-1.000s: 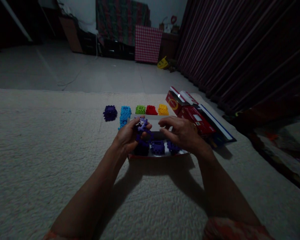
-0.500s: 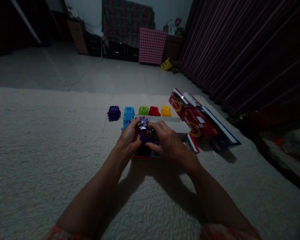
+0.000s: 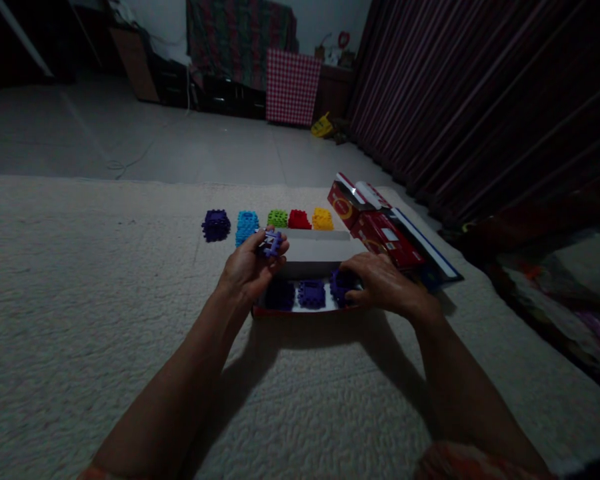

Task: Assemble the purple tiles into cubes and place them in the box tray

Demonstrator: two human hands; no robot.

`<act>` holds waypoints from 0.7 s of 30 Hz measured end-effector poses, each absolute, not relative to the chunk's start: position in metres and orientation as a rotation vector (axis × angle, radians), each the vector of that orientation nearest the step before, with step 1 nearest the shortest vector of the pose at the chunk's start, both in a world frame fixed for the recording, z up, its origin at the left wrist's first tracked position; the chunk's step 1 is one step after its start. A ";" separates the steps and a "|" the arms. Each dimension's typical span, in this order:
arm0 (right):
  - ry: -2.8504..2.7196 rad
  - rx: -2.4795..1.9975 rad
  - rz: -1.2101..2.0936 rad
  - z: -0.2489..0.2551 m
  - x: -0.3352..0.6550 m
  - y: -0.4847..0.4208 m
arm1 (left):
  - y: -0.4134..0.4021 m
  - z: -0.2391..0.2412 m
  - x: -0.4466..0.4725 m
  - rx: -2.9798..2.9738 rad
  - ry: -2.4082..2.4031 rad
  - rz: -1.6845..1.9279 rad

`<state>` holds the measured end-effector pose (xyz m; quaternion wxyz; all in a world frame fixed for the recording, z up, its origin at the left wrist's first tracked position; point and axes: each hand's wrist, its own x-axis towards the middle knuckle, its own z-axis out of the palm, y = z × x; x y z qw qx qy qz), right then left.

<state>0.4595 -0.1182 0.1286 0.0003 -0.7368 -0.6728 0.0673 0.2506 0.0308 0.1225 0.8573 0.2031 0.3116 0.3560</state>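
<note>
My left hand [image 3: 247, 270] is closed around a small purple puzzle piece [image 3: 271, 244], held just above the left end of a shallow white box [image 3: 314, 257]. Inside the box lie three dark purple foam cubes [image 3: 312, 293] in a row. My right hand [image 3: 380, 283] rests at the box's right end with its fingers curled over the rightmost purple cube [image 3: 341, 283]. Beyond the box a row of cubes stands on the blanket: purple [image 3: 216, 225], blue [image 3: 247, 225], green [image 3: 277, 218], red [image 3: 299, 219] and yellow [image 3: 323, 219].
A cream textured blanket [image 3: 80, 300] covers the floor under everything. A red printed box lid [image 3: 380, 227] lies open to the right of the white box. Dark striped curtains hang at the right, and a checked red panel [image 3: 290, 88] stands far back.
My right hand has left the piece held by the left hand and dropped to the rightmost cube in the box. The left hand keeps the purple piece, now a little further left.
</note>
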 end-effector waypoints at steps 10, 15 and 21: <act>-2.107 -2.462 0.122 0.124 0.457 -0.121 | 0.032 0.120 0.250 0.460 0.638 0.709; -2.116 -2.464 0.102 0.120 0.460 -0.124 | 0.032 0.120 0.250 0.465 0.647 0.707; -2.047 -2.314 0.031 0.130 0.464 -0.124 | 0.027 0.123 0.251 0.531 0.650 0.663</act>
